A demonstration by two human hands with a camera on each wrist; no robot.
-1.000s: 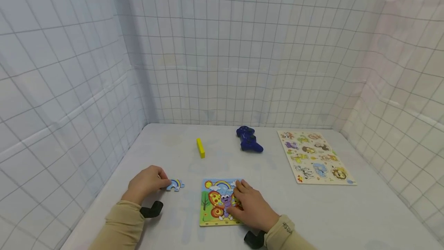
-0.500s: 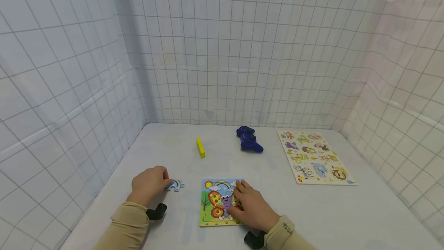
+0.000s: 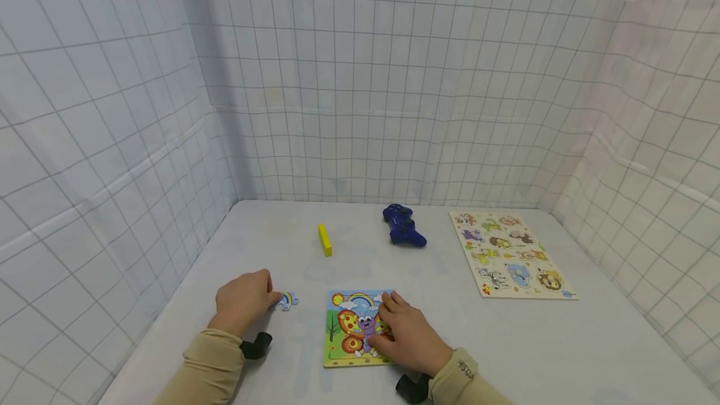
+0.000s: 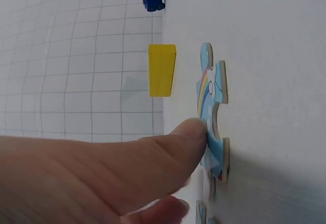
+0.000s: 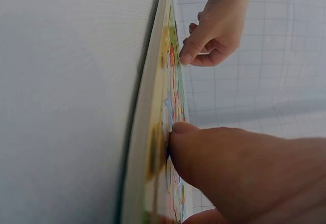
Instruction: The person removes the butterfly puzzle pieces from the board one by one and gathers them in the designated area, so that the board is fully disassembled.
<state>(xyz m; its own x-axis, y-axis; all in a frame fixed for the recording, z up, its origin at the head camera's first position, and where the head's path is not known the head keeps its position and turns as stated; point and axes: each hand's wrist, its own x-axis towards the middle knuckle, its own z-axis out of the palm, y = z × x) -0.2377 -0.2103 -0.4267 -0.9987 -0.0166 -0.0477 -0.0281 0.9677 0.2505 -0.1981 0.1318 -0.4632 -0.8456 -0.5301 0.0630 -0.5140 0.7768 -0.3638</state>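
Observation:
A small blue rainbow puzzle piece (image 3: pixel 288 300) lies flat on the white table (image 3: pixel 562 342). My left hand (image 3: pixel 247 302) pinches its left edge, fingers curled; in the left wrist view a fingertip (image 4: pixel 191 132) sits on the piece (image 4: pixel 213 102). My right hand (image 3: pixel 407 333) rests on the right half of a square butterfly puzzle board (image 3: pixel 345 330). Its fingertips (image 5: pixel 183 130) press on the board's picture (image 5: pixel 158 132). The left hand (image 5: pixel 216 23) shows beyond the board in the right wrist view.
A yellow block (image 3: pixel 325 239) and a dark blue game controller (image 3: pixel 404 225) lie further back. An animal peg puzzle board (image 3: pixel 512 255) lies at the right. Gridded white cloth walls close in the table on three sides.
My left hand has slid a little to the right and covers more of the rainbow piece, which stays in place. The right hand has not moved.

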